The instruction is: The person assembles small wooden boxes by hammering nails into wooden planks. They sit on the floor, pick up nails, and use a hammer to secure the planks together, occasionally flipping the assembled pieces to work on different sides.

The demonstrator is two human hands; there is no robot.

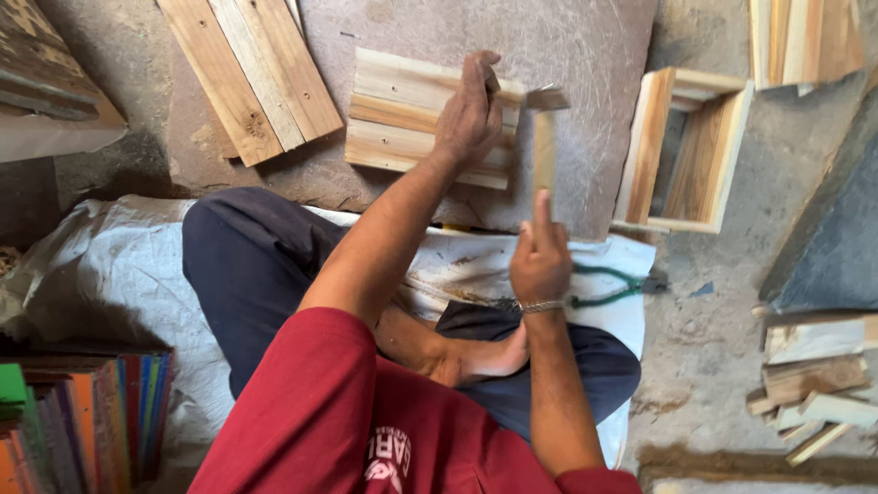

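On the board in front of my knees, my left hand lies flat, fingers pressed down on the slats. My right hand has its grip closed round the handle of a hammer, its head just right of the slats. Farther right stands a wooden box.

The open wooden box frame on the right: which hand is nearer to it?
Right. The right hand, gripping a hammer, is just left of the open wooden box frame; the left hand presses the joined planks farther left.
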